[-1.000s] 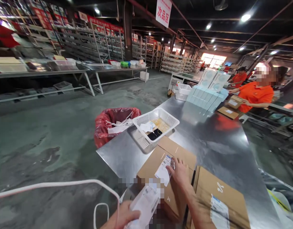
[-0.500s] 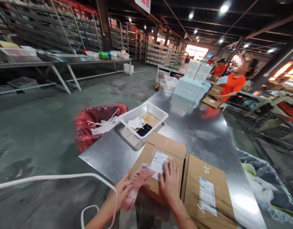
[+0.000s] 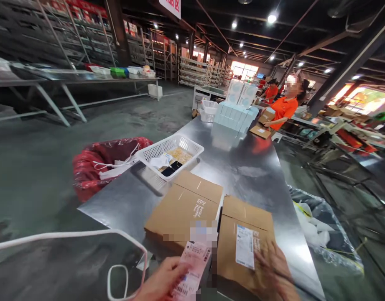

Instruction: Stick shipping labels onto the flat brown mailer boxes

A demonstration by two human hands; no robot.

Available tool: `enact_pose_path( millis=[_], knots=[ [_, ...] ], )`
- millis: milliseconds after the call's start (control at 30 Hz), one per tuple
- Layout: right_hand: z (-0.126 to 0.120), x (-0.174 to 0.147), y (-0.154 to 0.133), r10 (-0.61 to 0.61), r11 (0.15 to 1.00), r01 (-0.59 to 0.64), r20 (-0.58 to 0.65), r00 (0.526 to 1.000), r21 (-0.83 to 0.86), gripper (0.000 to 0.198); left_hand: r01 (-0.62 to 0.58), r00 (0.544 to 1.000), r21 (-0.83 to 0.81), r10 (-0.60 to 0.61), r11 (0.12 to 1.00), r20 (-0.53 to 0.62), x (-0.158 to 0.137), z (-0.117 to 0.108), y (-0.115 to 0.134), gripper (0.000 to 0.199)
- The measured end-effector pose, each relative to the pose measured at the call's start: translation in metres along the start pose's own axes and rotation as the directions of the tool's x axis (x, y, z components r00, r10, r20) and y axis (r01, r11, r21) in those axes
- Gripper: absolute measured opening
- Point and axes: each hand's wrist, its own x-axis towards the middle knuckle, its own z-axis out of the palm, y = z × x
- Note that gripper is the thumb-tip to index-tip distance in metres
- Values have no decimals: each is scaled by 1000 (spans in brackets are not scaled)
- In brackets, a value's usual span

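Note:
My left hand [image 3: 167,275] pinches a pinkish strip of printed labels [image 3: 195,263] with barcodes, held just in front of the left cardboard box [image 3: 176,209]. That box lies flat with printed lettering on top, and no white label shows on its visible part. On the right cardboard box [image 3: 231,232] a white label [image 3: 245,246] is stuck. My right hand [image 3: 275,267] lies on this box's right side, its fingers spread and somewhat smeared by motion. Blurred patches hide the upper end of the strip and part of the gap between the boxes.
Beyond the boxes, a white basket [image 3: 170,156] stands on the metal table [image 3: 239,171]. A red-lined bin [image 3: 85,167] is at the left, a clear plastic bag [image 3: 327,234] at the right. A white cable [image 3: 70,235] crosses the left foreground. A person in orange [image 3: 283,110] handles cartons farther back.
My right hand has moved from the left box to the right one. The left box top now shows lettering where a white label was. My left hand has brought the strip rightward.

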Motion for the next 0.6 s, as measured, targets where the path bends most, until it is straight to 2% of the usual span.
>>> enact_pose_path(
  millis=[33,67,100,133,167,200,233,300,400,433,533,600],
  knots=[
    [10,-1,-27,-48,996,44,53,997,77,60,8,1000,-4,-8,1000,-16,-2,2,0,74],
    [23,-3,-57,-113,966,67,175,978,248,70,17,999,1,-17,1000,-29,-6,3,1,69],
    [36,-4,-88,-218,903,73,305,927,423,73,22,999,8,-22,1000,-37,-10,3,3,65],
    [49,-7,-117,-290,866,68,387,875,495,64,12,999,7,-12,1000,-37,-14,2,7,59],
    [61,-10,-142,-333,851,63,443,832,521,46,-19,999,-7,19,1000,-42,-19,0,11,53],
    [73,-14,-162,-350,846,56,473,809,531,33,-69,996,-40,67,997,-63,-23,-4,16,49],
    [83,-19,-176,-350,848,51,484,802,528,31,-130,987,-84,121,988,-110,-27,-7,22,54],
    [101,-31,-191,-350,840,39,485,802,541,41,-244,946,-162,198,956,-256,-29,-15,32,69],
    [121,-42,-192,-403,810,85,446,799,580,39,-263,884,-146,177,954,-432,-18,-25,40,36],
    [127,-43,-190,-417,808,116,422,805,577,36,-242,871,-114,163,964,-464,-12,-28,40,36],
    [142,-27,-188,-444,829,224,360,820,513,27,-168,847,-52,117,984,-519,4,-38,28,52],
    [152,-3,-190,-456,863,337,297,839,376,27,-117,864,-65,69,991,-499,4,-43,13,58]
  ],
)
